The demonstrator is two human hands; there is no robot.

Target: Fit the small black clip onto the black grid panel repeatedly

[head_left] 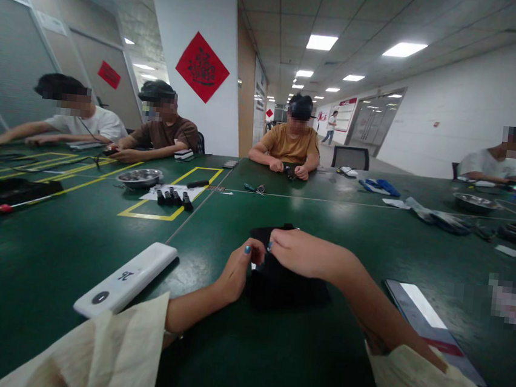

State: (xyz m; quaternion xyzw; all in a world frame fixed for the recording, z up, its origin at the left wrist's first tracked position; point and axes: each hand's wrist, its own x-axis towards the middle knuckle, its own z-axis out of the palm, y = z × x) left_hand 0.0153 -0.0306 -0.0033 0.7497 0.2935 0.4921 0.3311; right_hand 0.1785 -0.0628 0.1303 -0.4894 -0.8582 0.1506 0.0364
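Note:
A dark, soft-looking black piece, perhaps a pouch or cloth [287, 294], lies on the green table in front of me; its exact kind is unclear. My right hand [304, 253] reaches over its upper part with the fingers bent down and closed, and what they pinch is hidden behind the hand. At the left edge of the black piece is my left hand [235, 270], thumb up and fingers curled inward. A small white bit [253, 267] shows beside the left fingers. Whether the left fingers hold anything is hidden.
A white power bank [126, 281] lies left of my left forearm, a flat phone-like device [431, 332] right of my right arm. Farther off are a metal bowl [139, 178], several black cylinders [174, 197], green-handled pliers [255, 188] and blue items [379, 187]. Several people sit around the table.

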